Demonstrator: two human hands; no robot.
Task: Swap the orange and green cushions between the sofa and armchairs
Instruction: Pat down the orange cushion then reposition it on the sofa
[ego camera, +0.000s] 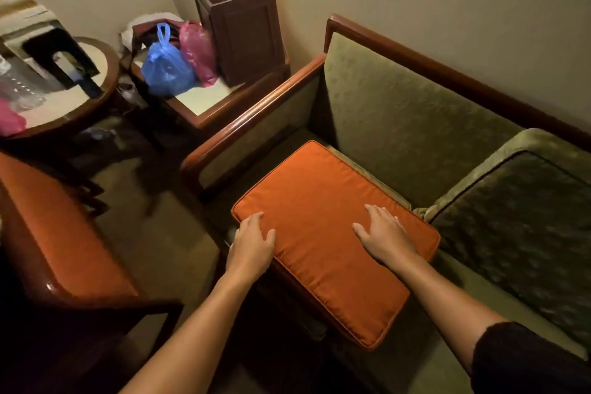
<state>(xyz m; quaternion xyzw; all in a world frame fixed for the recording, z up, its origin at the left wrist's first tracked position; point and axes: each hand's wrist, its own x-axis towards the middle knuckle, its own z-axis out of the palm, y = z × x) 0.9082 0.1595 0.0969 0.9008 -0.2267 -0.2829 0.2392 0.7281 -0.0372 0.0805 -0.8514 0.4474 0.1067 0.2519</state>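
Observation:
An orange cushion (323, 217) lies flat on the left seat of the green sofa (399, 112), its near end overhanging the seat's front edge. My left hand (252, 240) rests on the cushion's left edge, fingers spread over the top and thumb side at the rim. My right hand (383, 233) lies flat on the cushion's top near its right side, fingers apart. A green cushion (524, 233) sits on the sofa seat just to the right. An armchair with an orange seat (60, 233) stands at the left.
A side table (204, 99) left of the sofa holds a blue bag (166, 67), a pink bag (198, 51) and a dark wooden pedestal (243, 29) with a brass lamp base. A round table (80, 105) with clutter stands at far left. Carpeted floor lies between armchair and sofa.

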